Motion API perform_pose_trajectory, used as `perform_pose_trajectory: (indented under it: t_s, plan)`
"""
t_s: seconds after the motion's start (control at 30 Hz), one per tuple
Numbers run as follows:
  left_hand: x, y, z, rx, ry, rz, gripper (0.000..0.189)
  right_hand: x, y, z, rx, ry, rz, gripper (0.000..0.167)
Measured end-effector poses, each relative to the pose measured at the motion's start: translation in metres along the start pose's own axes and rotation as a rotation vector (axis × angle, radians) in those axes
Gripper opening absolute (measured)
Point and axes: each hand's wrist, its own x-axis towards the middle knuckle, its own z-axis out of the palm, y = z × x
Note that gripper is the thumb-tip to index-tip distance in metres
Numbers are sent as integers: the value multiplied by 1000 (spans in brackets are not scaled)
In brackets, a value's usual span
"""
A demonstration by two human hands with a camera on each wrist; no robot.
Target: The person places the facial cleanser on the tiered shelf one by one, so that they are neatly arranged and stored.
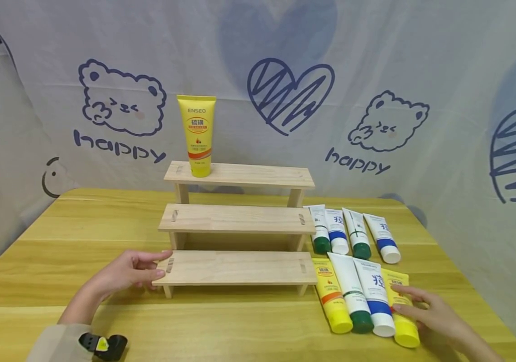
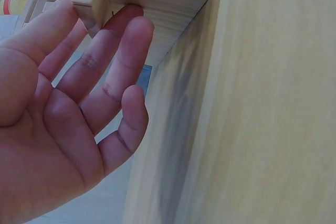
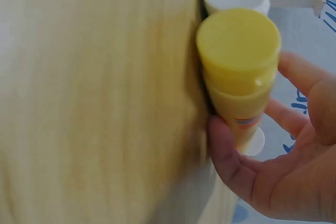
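Note:
My left hand (image 1: pixel 124 271) holds the left end of the lowest step of a pale wooden three-step stand (image 1: pixel 237 268). In the left wrist view, fingertips (image 2: pixel 137 30) reach under the step's board, while the ring and little fingers are free. My right hand (image 1: pixel 434 311) grips a yellow squeeze tube (image 1: pixel 405 327) lying at the right end of the front row. Its yellow cap (image 3: pixel 239 40) faces the right wrist camera, with fingers on both sides of the tube. Another yellow tube (image 1: pixel 200 133) stands cap down on the top step, toward its left end.
Beside the gripped tube lie a white tube with a blue band (image 1: pixel 375 296), a white tube with a green cap (image 1: pixel 350 291) and a yellow tube (image 1: pixel 330 296). Several white tubes (image 1: pixel 380 234) form a row behind. A printed cloth (image 1: pixel 285 40) hangs behind the wooden table (image 1: pixel 194 332).

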Motion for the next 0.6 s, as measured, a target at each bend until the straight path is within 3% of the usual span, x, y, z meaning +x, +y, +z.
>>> perform_pose_trajectory:
  t_s: [0.2,0.47,0.6]
  plan:
    - [-1,0,0,-4,-7,8,55,2,-2,-2,38,-56,36,66]
    - [-1,1,0,-1,-6,-2,56,1,1,-3,108,-19,77,70]
    - [0,1,0,5,-4,-2,56,-1,2,-9,216,-14,63,64]
